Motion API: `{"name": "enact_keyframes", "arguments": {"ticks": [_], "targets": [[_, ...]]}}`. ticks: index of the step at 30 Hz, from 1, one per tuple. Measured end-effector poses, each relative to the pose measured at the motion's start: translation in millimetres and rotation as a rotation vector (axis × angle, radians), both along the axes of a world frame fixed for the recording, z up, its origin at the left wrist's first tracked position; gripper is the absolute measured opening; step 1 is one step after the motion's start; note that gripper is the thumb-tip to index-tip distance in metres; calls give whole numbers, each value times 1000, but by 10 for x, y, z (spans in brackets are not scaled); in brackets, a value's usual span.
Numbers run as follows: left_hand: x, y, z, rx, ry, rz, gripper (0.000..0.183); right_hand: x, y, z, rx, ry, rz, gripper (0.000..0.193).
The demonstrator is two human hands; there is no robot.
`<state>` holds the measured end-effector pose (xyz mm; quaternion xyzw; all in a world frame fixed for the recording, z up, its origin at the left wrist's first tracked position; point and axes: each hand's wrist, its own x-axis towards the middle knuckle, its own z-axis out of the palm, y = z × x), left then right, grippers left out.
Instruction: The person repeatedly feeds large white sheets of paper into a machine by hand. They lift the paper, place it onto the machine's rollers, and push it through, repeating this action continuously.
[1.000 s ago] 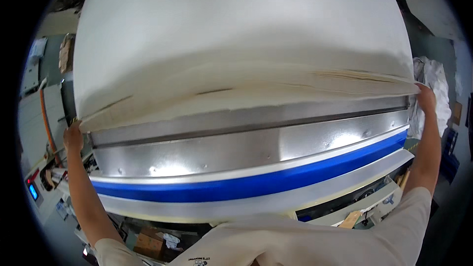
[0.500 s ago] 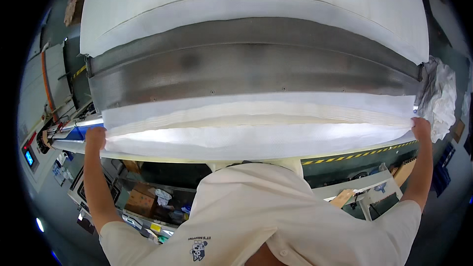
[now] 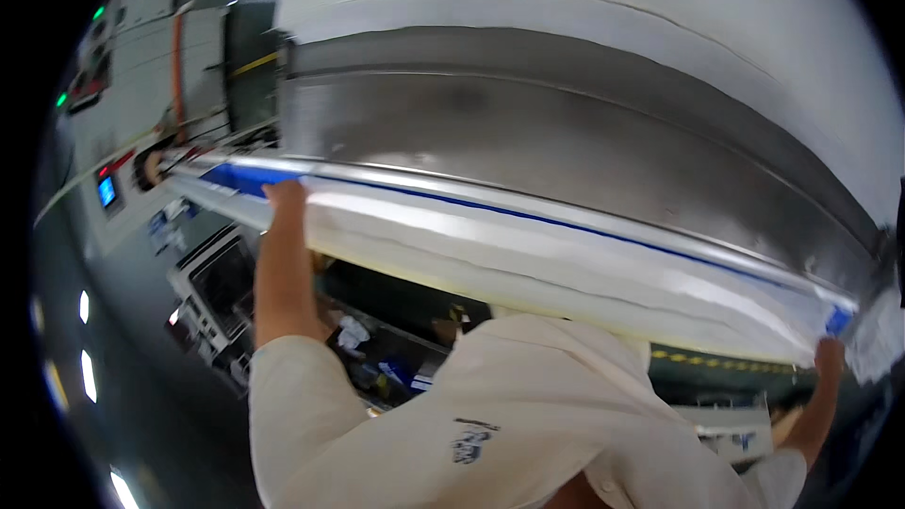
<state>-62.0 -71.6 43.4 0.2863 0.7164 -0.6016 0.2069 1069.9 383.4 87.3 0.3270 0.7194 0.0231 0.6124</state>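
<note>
A long white cloth [image 3: 528, 247] stretches in a loose, sagging band across the near side of the machine, in front of my body. At its left end, my left hand [image 3: 287, 196] is closed on the cloth beside a blue surface [image 3: 247, 177]. My right hand [image 3: 830, 356] grips the opposite end, low at the far right, near a small blue patch. Motion blurs both hands, so single fingers are hard to make out. A narrow blue line and a shiny metal bar [image 3: 443, 187] run along the cloth's far edge.
Behind the bar rises a broad grey metal plate [image 3: 490, 132], with a large white sheet [image 3: 566, 5] beyond it. Crumpled pale material [image 3: 877, 339] hangs at the right. A lit control screen [image 3: 106, 190] stands left; a cluttered shelf [image 3: 386, 349] lies below the machine's edge.
The cloth has come off the lower metal plate toward me, with both hands on its ends, baring the metal bar and blue line. My view has turned, tilting the scene down to the right.
</note>
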Motion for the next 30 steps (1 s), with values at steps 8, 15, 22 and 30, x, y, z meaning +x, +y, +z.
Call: {"name": "enact_keyframes", "arguments": {"ticks": [8, 15, 22, 30], "targets": [[-107, 142, 258, 652, 213, 142, 28, -260, -128, 79, -149, -227, -64, 20], [470, 383, -17, 714, 7, 110, 33, -1343, 8, 397, 122, -57, -548, 37], [854, 887, 115, 744, -62, -49, 29, -826, 59, 98, 228, 149, -403, 27], [790, 1120, 106, 757, -94, -43, 29, -921, 99, 32, 360, 69, -419, 28]]}}
